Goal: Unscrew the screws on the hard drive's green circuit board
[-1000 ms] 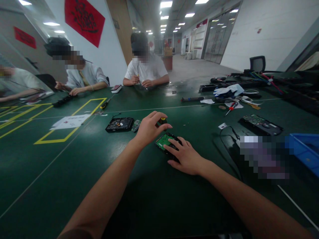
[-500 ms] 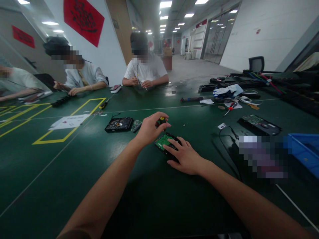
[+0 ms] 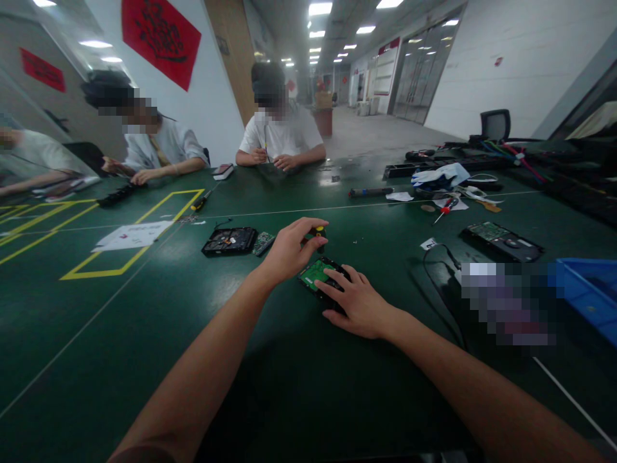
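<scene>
A hard drive with a green circuit board lies in front of me on the dark green table. My right hand rests on its right part, fingers spread over the board. Above the drive's far left edge, my left hand is closed on a screwdriver with a yellow and black handle. The screwdriver's tip cannot be made out. Tiny bits are scattered beyond the drive. To the left lie a small loose circuit board and an opened black drive.
At the right are another hard drive, a cable, a blue bin and a red screwdriver. Paper lies left. People sit across the table.
The screwdriver handle in my left hand has tilted slightly and moved a little to the right. My right hand stays on the drive.
</scene>
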Demonstrator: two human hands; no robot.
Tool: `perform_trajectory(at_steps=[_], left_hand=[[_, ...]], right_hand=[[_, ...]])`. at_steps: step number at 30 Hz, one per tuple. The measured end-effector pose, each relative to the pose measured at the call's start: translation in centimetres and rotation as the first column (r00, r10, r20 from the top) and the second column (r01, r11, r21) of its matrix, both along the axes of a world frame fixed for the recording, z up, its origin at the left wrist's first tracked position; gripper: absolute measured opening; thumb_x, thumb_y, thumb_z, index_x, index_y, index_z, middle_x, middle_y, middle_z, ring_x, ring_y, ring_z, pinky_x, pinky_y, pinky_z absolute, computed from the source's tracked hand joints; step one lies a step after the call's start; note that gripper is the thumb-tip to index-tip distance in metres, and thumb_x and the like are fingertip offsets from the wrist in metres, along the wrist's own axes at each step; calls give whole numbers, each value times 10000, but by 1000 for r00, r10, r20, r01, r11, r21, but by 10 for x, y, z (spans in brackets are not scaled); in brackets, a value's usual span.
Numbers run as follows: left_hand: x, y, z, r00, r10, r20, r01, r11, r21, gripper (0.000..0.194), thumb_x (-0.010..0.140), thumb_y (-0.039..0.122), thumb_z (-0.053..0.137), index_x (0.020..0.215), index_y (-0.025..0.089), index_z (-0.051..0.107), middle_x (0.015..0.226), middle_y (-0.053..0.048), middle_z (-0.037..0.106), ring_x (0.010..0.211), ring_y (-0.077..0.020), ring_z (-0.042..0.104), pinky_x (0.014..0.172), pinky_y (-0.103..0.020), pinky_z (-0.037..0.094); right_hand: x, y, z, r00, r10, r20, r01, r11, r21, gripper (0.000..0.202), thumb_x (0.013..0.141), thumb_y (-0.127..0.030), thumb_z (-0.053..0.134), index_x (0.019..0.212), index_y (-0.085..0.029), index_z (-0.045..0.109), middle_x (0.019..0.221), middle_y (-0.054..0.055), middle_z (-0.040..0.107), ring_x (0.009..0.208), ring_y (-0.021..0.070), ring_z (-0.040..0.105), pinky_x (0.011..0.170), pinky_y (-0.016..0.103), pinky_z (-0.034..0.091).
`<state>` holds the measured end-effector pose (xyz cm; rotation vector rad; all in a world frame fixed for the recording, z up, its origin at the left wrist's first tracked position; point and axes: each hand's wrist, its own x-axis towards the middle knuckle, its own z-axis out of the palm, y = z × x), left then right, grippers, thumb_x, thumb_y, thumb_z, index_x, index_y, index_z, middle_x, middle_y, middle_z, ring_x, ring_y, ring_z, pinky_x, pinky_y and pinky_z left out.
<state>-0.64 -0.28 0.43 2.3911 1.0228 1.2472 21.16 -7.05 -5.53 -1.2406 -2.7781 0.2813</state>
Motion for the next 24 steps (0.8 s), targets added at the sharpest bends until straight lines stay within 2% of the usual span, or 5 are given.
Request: perform_trajectory(at_steps=[4, 10, 13, 17, 24], left_hand=[[2, 0, -1, 998, 62, 4, -62, 996, 57, 273, 897, 318, 777, 1112, 189, 672, 1070, -63, 697, 946, -181, 686, 785, -304, 612], [2, 2, -4, 989, 103, 102, -92, 990, -106, 348, 827, 382, 838, 996, 186, 606, 921, -32, 701, 777, -154, 676, 697, -292, 581], [3, 1, -3, 991, 98, 94, -89, 991, -103, 363, 812, 374, 849, 1028, 193, 619, 944, -31, 696, 799, -155, 666, 662, -268, 559], [2, 1, -2, 996, 38, 78, -32, 996, -77, 264, 884, 344, 779, 1111, 231, 705, 1074, -55, 668, 878, -161, 659, 661, -260, 581], [0, 5, -5, 972, -95, 217, 156, 945, -286, 277, 935, 352, 702, 1166, 199, 705, 1075, -76, 692, 807, -147, 673, 666, -273, 633]], right_hand=[[0, 1, 0, 1000, 3, 5, -3, 1000, -8, 693, 995, -625, 483, 1617, -351, 343, 1686, 84, 276, 1494, 481, 206, 1155, 681, 270], [0, 1, -1, 1000, -5, 3, 5, 1000, -15, 705, 990, -647, 481, 1619, -364, 334, 1690, 77, 269, 1498, 486, 197, 1157, 687, 266], [0, 1, 0, 1000, -4, -1, 4, 1000, -22, 698, 994, -638, 482, 1621, -372, 328, 1691, 68, 268, 1501, 480, 198, 1162, 681, 264], [0, 1, 1, 1000, -1, -1, 1, 1000, -18, 692, 994, -622, 492, 1618, -367, 337, 1688, 72, 275, 1499, 481, 198, 1160, 681, 259], [0, 0, 0, 1000, 1, 5, 0, 1000, -10, 695, 995, -615, 488, 1621, -355, 335, 1686, 79, 276, 1496, 475, 202, 1160, 678, 259]])
